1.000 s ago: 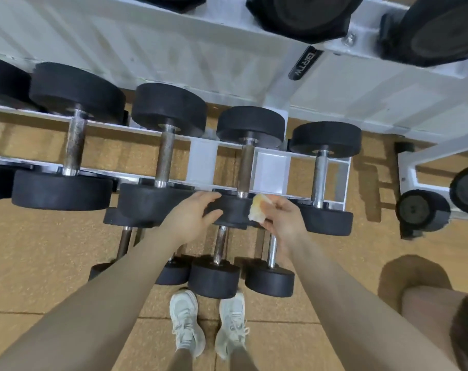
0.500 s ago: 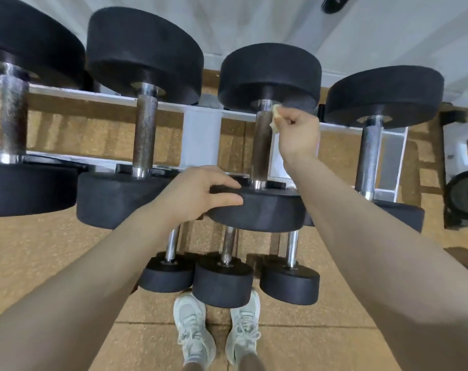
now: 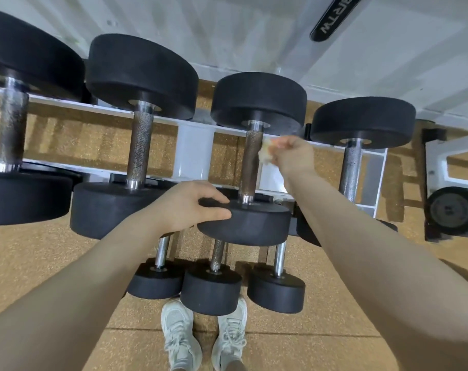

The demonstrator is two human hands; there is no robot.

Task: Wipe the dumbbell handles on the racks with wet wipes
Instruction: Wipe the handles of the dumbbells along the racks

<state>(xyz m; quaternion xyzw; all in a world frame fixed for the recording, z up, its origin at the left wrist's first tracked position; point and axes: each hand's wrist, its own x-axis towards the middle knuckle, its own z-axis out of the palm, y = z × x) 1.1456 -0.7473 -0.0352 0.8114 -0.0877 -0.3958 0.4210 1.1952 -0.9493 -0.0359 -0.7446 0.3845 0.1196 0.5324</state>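
Observation:
Black dumbbells with knurled steel handles lie across a white rack (image 3: 195,145). My left hand (image 3: 186,207) grips the near head (image 3: 250,223) of the third dumbbell from the left. My right hand (image 3: 293,153) pinches a crumpled pale wet wipe (image 3: 265,153) against the right side of that dumbbell's handle (image 3: 251,162), near its upper half. The neighbouring handles stand bare: one to the left (image 3: 139,148) and one to the right (image 3: 350,170).
A lower tier holds three smaller dumbbells (image 3: 210,290) just above my pale sneakers (image 3: 179,336). A white upper rack beam with a black label (image 3: 331,17) overhangs. Another rack foot and a weight (image 3: 453,210) stand at the right on the tan speckled floor.
My right hand carried the wipe from beside the near head up to the handle's top, then slid down a little. The view closed in, then drew back a little. My left hand stayed on the head.

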